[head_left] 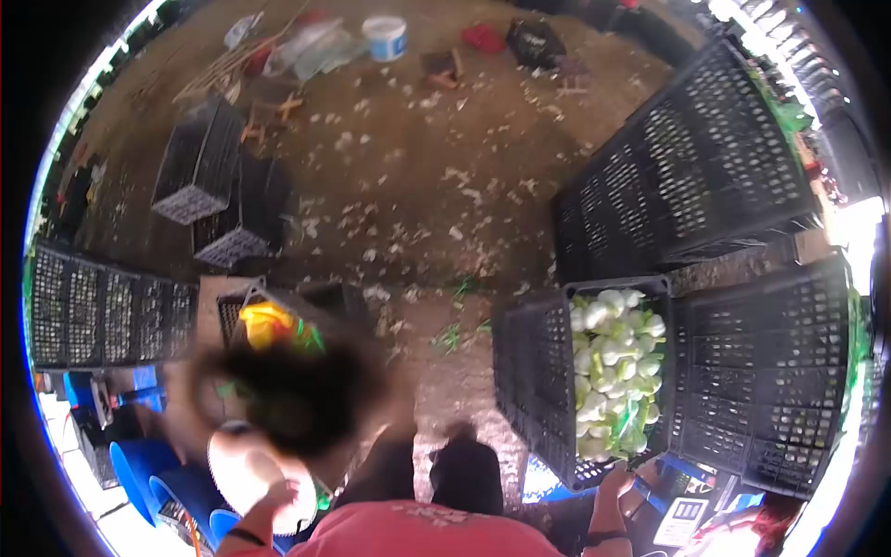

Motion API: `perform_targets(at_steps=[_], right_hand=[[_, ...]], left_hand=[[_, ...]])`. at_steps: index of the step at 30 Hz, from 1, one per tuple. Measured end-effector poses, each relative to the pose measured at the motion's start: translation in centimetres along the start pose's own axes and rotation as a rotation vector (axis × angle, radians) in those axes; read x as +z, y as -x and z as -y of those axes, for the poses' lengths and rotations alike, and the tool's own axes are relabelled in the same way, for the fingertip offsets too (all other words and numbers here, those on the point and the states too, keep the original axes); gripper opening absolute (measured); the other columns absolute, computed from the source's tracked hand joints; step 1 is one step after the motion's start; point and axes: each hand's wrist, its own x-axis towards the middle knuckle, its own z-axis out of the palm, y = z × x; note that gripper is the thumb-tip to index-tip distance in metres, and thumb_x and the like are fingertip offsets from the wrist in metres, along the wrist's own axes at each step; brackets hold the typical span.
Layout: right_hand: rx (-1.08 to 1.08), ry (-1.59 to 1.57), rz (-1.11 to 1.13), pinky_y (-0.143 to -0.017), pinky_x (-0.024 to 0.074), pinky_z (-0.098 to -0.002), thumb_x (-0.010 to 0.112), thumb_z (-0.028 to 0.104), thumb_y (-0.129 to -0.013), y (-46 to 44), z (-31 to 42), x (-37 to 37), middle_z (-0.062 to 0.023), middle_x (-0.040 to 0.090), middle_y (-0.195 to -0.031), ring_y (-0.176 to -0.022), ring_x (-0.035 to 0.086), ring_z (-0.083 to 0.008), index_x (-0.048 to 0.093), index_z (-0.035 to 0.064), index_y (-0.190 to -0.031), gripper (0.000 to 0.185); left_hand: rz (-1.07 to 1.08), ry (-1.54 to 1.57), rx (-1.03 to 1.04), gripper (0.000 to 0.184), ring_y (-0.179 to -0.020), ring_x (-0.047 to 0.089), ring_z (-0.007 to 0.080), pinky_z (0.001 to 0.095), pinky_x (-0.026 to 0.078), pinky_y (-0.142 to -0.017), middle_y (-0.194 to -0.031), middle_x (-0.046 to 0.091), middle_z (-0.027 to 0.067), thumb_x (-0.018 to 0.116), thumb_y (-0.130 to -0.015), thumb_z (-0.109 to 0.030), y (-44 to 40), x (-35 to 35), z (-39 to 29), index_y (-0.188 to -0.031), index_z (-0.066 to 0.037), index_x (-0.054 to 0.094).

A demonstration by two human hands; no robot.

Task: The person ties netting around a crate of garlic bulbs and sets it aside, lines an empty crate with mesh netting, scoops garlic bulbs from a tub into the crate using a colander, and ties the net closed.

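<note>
My left hand (278, 492) is at the edge of a pale round thing (237, 469) with a patterned rim, perhaps a hat or shallow basket. Its fingers seem closed on it, though they are small and blurred. At the near end of a black plastic crate (666, 371), my right hand (617, 480) looks closed on the rim. White bulbs (608, 357) with green stalks fill this crate, and shiny green plastic (633, 427) lies over the nearest ones. A large dark blur (292, 395), possibly a person's head, hides the area ahead of my left hand.
Black crates stand stacked at the right (687, 158), far left (111, 306) and back left (200, 158). Yellow material (264, 323) lies in a crate beyond the blur. Blue chairs (144, 469) stand at lower left. White scraps litter the floor (418, 186); a white bucket (384, 39) stands farther off.
</note>
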Motion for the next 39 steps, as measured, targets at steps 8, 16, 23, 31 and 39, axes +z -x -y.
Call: perform_targets(at_steps=[8,16,23,31,39], right_hand=[[0.006,0.066,0.160,-0.074,0.0469,-0.0449,0.055,0.039,-0.085,-2.9,-4.5,0.3,-0.0274,0.061,-0.091,-0.080,0.059,-0.0343,0.062,-0.0074,-0.092,0.048],[0.211,0.310,0.588,-0.061,0.0469,-0.0378,0.052,0.041,-0.085,-1.1,2.9,-3.0,-0.0140,0.061,-0.081,-0.071,0.058,-0.0235,0.059,-0.0012,-0.092,0.044],[-0.348,1.123,1.773,-0.056,0.0454,-0.0296,0.051,0.028,-0.087,7.4,25.0,-4.0,-0.0090,0.059,-0.079,-0.063,0.054,-0.0161,0.054,0.0017,-0.093,0.027],[0.146,0.054,1.980,-0.094,0.0400,-0.0352,0.072,0.020,-0.077,39.8,22.9,19.7,-0.0130,0.044,-0.130,-0.121,0.041,-0.0203,0.029,0.0012,-0.135,0.074],[0.083,-0.301,1.581,-0.062,0.0539,-0.0359,0.057,-0.006,-0.064,44.6,21.9,25.9,-0.0054,0.056,-0.083,-0.073,0.058,-0.0173,0.054,0.0036,-0.086,0.024]], left_hand=[[-0.351,-0.511,0.128,0.028,-0.076,0.062,0.0198,0.0317,0.051,-0.062,-0.091,0.061,0.0101,0.053,-0.085,-0.010,1.5,12.1,-11.2,-0.111,-0.002,0.054],[-0.290,0.360,-0.342,0.063,-0.107,0.054,0.0354,0.0431,0.046,-0.090,-0.116,0.051,0.0254,0.051,-0.087,-0.047,-5.4,19.3,-8.1,-0.120,0.006,0.041],[-0.154,1.444,0.019,0.080,-0.124,0.038,0.0356,0.0457,0.028,-0.107,-0.133,0.037,0.0261,0.053,-0.083,-0.056,-15.1,26.5,-9.7,-0.129,0.006,0.029],[-0.090,0.657,0.043,0.056,-0.116,0.050,0.0253,0.0401,0.039,-0.099,-0.125,0.050,0.0137,0.059,-0.087,-0.028,-12.7,22.4,-4.6,-0.131,-0.002,0.035],[-0.346,0.600,-0.057,0.034,-0.093,0.060,0.0177,0.0296,0.048,-0.080,-0.104,0.062,0.0089,0.054,-0.089,-0.012,-15.2,16.3,6.8,-0.120,0.000,0.048]])
